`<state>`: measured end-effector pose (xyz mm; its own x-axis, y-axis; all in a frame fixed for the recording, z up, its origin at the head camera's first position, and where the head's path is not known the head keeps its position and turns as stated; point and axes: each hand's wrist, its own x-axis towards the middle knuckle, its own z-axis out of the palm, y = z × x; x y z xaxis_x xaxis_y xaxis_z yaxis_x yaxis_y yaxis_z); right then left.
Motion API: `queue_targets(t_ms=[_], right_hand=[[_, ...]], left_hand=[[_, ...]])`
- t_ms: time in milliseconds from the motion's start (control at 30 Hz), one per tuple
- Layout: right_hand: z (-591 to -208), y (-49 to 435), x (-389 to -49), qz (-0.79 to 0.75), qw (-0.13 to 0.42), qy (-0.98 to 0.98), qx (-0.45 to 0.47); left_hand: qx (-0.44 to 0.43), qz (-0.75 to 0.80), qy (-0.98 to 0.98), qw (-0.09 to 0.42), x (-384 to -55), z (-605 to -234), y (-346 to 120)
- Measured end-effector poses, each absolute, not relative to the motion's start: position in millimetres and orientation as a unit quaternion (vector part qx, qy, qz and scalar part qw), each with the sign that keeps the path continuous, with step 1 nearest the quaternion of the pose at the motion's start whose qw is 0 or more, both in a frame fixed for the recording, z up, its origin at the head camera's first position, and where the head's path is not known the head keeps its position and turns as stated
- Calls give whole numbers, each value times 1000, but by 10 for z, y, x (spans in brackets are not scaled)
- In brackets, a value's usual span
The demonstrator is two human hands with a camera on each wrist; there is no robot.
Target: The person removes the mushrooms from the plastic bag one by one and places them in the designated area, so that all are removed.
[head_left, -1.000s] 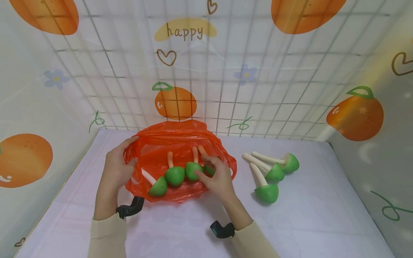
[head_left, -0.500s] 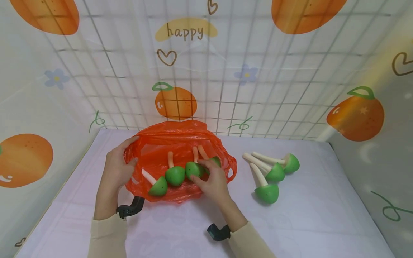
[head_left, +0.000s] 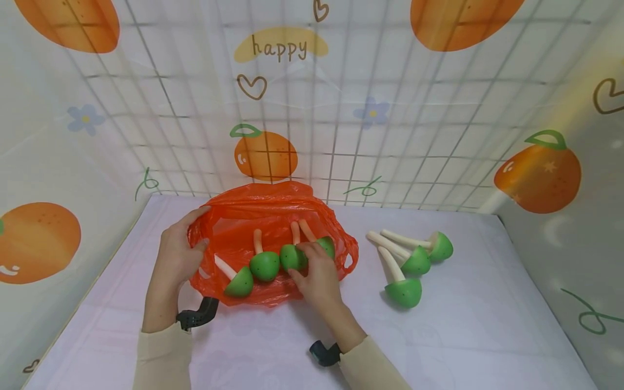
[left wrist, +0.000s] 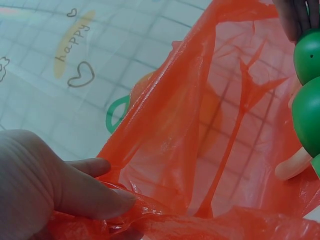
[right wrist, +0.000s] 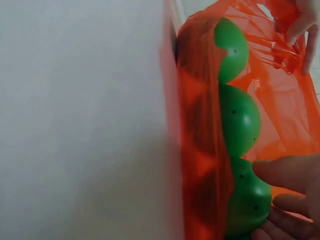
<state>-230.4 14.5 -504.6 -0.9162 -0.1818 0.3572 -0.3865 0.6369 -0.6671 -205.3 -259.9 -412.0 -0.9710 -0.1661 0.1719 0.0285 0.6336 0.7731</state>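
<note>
A red plastic bag (head_left: 268, 211) lies spread with its mouth toward the person. My left hand (head_left: 177, 252) grips the bag's left edge, and the film bunches under its thumb in the left wrist view. Several toy mushrooms with green, black-dotted caps and pale stems sit in a row in the bag, among them a left one (head_left: 239, 283) and a middle one (head_left: 264, 266). My right hand (head_left: 319, 276) has its thumb and fingers around the cap of another mushroom (head_left: 290, 257). Just right of it, the rightmost mushroom (head_left: 327, 247) is partly behind the fingers.
Three more toy mushrooms (head_left: 403, 292) lie on the pale table (head_left: 468, 330), to the right of the bag. Behind the table rises a wire grid covered by a printed sheet (head_left: 302, 124). Black camera mounts (head_left: 325, 353) hang at both wrists.
My right hand has moved left, from the rightmost mushroom in the bag to the one beside it, uncovering the rightmost cap. The left hand and the bag's left edge have stayed put.
</note>
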Motion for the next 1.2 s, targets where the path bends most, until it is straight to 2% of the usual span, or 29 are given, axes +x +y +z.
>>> queue_targets(t_ms=[500, 1200], right_hand=[[-5087, 96, -2309, 364, 135, -907, 164], [-5080, 76, -2330, 301, 175, -920, 181]], left_hand=[[41, -425, -897, 113, -2062, -4131, -2600], [37, -425, -896, 122, -2070, -4146, -2618]])
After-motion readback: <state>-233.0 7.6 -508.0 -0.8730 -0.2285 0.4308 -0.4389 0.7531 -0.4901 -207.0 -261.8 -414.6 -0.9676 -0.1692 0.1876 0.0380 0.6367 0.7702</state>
